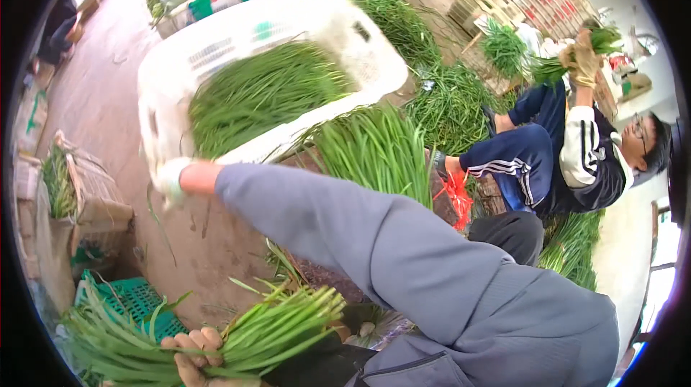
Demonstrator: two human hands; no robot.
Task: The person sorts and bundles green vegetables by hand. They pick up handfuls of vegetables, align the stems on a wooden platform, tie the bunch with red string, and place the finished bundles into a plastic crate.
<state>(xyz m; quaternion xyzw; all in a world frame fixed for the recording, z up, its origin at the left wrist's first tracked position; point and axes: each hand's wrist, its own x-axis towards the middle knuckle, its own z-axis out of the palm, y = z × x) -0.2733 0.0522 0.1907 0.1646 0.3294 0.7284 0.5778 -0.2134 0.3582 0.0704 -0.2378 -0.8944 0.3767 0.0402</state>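
Note:
My left hand (197, 352), in a soiled glove, is closed around a bunch of long green leaves (280, 314) that look like garlic chives. Their pale cut ends point right, and the leaf tips trail left. Across the view stretches my right arm in a grey sleeve. My right hand (171, 179), gloved and blurred, grips the near left corner of a white plastic crate (372, 57); its fingers are hard to make out. Loose chives (270, 92) lie inside the crate. Between crate and sleeve, another thick pile of chives (378, 149) rests on a dark surface.
At the right, a seated co-worker (545, 155) in gloves holds a bunch. Red ties (457, 198) hang beside the chive pile. A green plastic basket (135, 303) stands at the lower left, near a packed crate (97, 198). More chives (448, 106) cover the floor beyond.

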